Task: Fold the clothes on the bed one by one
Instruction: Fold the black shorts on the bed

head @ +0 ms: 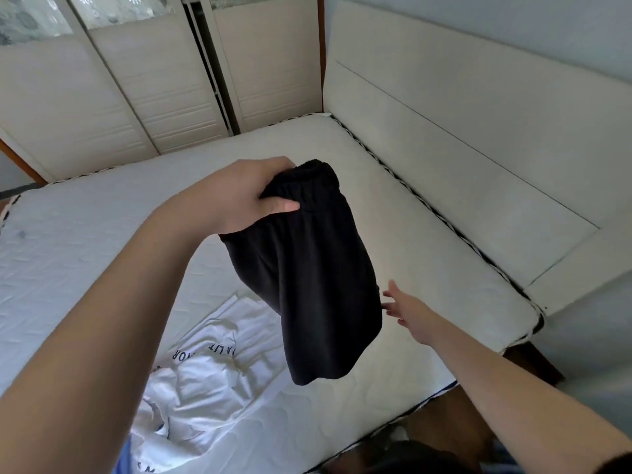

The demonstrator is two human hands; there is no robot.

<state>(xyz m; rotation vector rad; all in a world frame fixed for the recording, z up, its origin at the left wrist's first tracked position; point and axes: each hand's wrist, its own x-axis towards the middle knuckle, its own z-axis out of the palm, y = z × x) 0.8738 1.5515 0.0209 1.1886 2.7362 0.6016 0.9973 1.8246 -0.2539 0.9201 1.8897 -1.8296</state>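
One pair of black shorts (307,268) hangs above the bed (102,234), gripped at the waistband by the left hand (236,196). Right hand (407,309), fingers spread, reaches beside them. One white T-shirt (205,378) lies crumpled below.

Open mattress ahead and right, clutter near left

The bare mattress (393,206) lies open up to the headboard (461,138) on the right and the wardrobe doors (164,97) beyond; a crumpled white T-shirt (212,378) covers the near left, and hanging black shorts (307,285) block the middle.
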